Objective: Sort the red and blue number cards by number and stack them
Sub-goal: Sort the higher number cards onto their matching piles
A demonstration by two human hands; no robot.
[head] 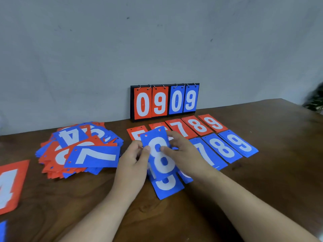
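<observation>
At table centre, near the sorted rows | my left hand [134, 159] and right hand [185, 151] each pinched the blue 8 card [161, 159], face-up for reading | blue 8 stack [222, 149] lay further right, its judged destination.

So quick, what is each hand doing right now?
Left hand: pinches the blue 8 card by its left edge.
Right hand: pinches the same card, thumb on its face.
</observation>
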